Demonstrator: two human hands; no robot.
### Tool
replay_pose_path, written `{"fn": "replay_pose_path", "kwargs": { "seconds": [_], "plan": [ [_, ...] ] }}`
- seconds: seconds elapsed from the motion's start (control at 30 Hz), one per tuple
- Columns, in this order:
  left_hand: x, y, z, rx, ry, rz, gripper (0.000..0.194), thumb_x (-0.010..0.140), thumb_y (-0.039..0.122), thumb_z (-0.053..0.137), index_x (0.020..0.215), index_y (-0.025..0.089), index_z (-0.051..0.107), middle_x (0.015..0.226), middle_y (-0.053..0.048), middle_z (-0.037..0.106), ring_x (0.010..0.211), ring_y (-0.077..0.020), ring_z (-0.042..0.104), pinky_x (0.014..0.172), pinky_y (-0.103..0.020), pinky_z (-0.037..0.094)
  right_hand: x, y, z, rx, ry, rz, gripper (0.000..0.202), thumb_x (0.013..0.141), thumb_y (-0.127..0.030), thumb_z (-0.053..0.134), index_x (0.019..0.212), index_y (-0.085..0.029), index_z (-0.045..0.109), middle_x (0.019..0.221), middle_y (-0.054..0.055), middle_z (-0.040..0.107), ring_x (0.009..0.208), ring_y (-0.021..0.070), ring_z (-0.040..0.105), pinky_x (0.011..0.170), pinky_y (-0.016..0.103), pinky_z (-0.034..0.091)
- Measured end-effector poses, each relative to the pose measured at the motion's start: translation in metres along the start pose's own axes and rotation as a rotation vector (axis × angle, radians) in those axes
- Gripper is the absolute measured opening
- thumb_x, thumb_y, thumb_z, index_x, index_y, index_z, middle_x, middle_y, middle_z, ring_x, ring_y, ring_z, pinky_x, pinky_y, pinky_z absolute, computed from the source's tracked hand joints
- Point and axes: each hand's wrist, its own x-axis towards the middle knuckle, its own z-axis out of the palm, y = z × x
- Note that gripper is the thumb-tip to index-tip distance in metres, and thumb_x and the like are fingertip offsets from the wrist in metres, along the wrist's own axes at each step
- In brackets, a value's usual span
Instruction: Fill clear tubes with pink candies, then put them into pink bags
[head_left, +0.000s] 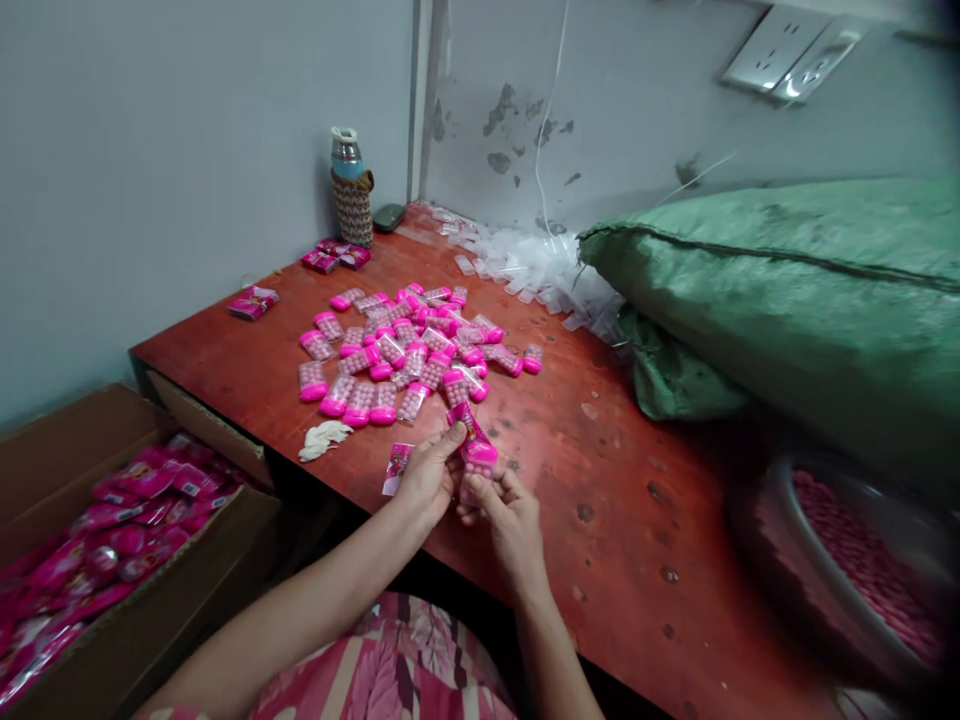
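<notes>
My left hand (429,475) is closed, thumb and fingers pinching a shiny pink printed wrapper (466,418) above the table's front edge. Against the wrapper's lower end sits the pink cap of a small clear candy box (478,462) with pink balls inside. My right hand (511,515) grips that box from below, thumb in front; its lower part is hidden by the fingers. A flat pink-and-white printed packet (396,468) shows beside my left wrist. Just beyond my hands lies a pile of similar pink-capped candy boxes (405,350).
A carton of pink packets (112,530) stands at left. On the red table (615,520) are a crumpled white scrap (324,440), stacked pink packets (253,302), a bottle in a knitted holder (352,200) and clear plastic pieces (517,260). A green sack (787,270) and tub of pink balls (795,540) occupy the right.
</notes>
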Motion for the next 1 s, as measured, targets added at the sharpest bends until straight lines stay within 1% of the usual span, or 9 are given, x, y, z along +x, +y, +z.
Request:
{"fn": "replay_pose_path", "kwargs": {
  "seconds": [0.13, 0.27, 0.37, 0.5, 0.63, 0.73, 0.8, 0.93, 1.0],
  "plan": [
    [0.001, 0.003, 0.0, 0.045, -0.016, 0.036, 0.024, 0.06, 0.027, 0.072, 0.069, 0.012, 0.056, 0.059, 0.0, 0.06, 0.05, -0.0098, 0.056, 0.049, -0.02, 0.046, 0.0, 0.001, -0.004, -0.006, 0.014, -0.014, 0.017, 0.074, -0.033, 0.06, 0.079, -0.018, 0.056, 0.064, -0.002, 0.058, 0.05, 0.0093, 0.053, 0.046, 0.02, 0.046],
    [0.001, 0.004, -0.001, 0.087, -0.037, 0.04, 0.027, 0.056, 0.024, 0.075, 0.074, 0.011, 0.058, 0.062, 0.0, 0.061, 0.051, -0.0086, 0.056, 0.05, -0.019, 0.045, 0.0, 0.003, -0.003, -0.091, 0.077, -0.102, 0.019, 0.074, -0.035, 0.059, 0.082, -0.018, 0.056, 0.068, -0.001, 0.059, 0.055, 0.0116, 0.054, 0.05, 0.023, 0.047],
    [0.001, 0.004, -0.001, 0.133, -0.048, 0.029, 0.026, 0.057, 0.027, 0.074, 0.07, 0.01, 0.059, 0.06, -0.001, 0.061, 0.052, -0.0093, 0.057, 0.051, -0.019, 0.046, -0.001, 0.005, -0.002, -0.171, 0.117, -0.145, 0.021, 0.073, -0.037, 0.058, 0.082, -0.018, 0.056, 0.071, 0.0, 0.06, 0.058, 0.0133, 0.055, 0.053, 0.024, 0.048],
    [0.001, 0.003, -0.001, 0.203, -0.059, 0.017, 0.025, 0.056, 0.025, 0.074, 0.069, 0.009, 0.061, 0.058, -0.001, 0.061, 0.05, -0.0088, 0.055, 0.049, -0.019, 0.045, 0.001, 0.006, -0.003, -0.188, 0.127, -0.141, 0.019, 0.074, -0.036, 0.058, 0.082, -0.019, 0.056, 0.069, -0.001, 0.059, 0.057, 0.0128, 0.054, 0.052, 0.024, 0.047],
    [0.001, 0.008, 0.0, 0.294, -0.126, -0.016, 0.021, 0.058, 0.024, 0.073, 0.068, 0.009, 0.062, 0.053, 0.0, 0.059, 0.042, -0.0081, 0.052, 0.041, -0.019, 0.04, 0.004, 0.008, -0.008, -0.03, 0.014, -0.084, 0.017, 0.075, -0.035, 0.058, 0.079, -0.019, 0.055, 0.061, -0.003, 0.057, 0.048, 0.0106, 0.053, 0.045, 0.022, 0.045],
    [0.001, 0.015, 0.0, 0.379, -0.234, -0.07, 0.019, 0.061, 0.024, 0.07, 0.07, 0.009, 0.062, 0.054, -0.001, 0.06, 0.041, -0.0089, 0.052, 0.043, -0.02, 0.041, 0.007, 0.01, -0.011, 0.125, -0.094, -0.029, 0.018, 0.074, -0.035, 0.058, 0.077, -0.018, 0.055, 0.059, -0.003, 0.057, 0.043, 0.0093, 0.051, 0.039, 0.02, 0.041],
    [0.002, 0.018, -0.001, 0.417, -0.273, -0.091, 0.019, 0.062, 0.023, 0.07, 0.071, 0.008, 0.063, 0.056, -0.002, 0.061, 0.044, -0.009, 0.054, 0.046, -0.02, 0.042, 0.007, 0.011, -0.012, 0.128, -0.11, -0.028, 0.018, 0.075, -0.035, 0.058, 0.078, -0.018, 0.055, 0.059, -0.003, 0.057, 0.043, 0.0093, 0.051, 0.039, 0.02, 0.04],
    [0.006, 0.013, -0.003, 0.409, -0.205, -0.056, 0.021, 0.06, 0.023, 0.071, 0.072, 0.008, 0.063, 0.058, -0.003, 0.063, 0.047, -0.0092, 0.055, 0.046, -0.018, 0.042, 0.006, 0.009, -0.011, -0.129, 0.037, -0.163, 0.015, 0.073, -0.032, 0.06, 0.072, -0.018, 0.056, 0.061, -0.003, 0.055, 0.051, 0.0093, 0.051, 0.048, 0.02, 0.042],
    [0.006, 0.009, -0.003, 0.414, -0.167, -0.049, 0.022, 0.06, 0.025, 0.071, 0.071, 0.008, 0.062, 0.056, -0.002, 0.061, 0.043, -0.0089, 0.054, 0.043, -0.018, 0.041, 0.006, 0.008, -0.011, -0.174, 0.064, -0.178, 0.015, 0.073, -0.032, 0.061, 0.071, -0.018, 0.056, 0.061, -0.003, 0.055, 0.052, 0.0094, 0.051, 0.049, 0.02, 0.043]
  ]
}}
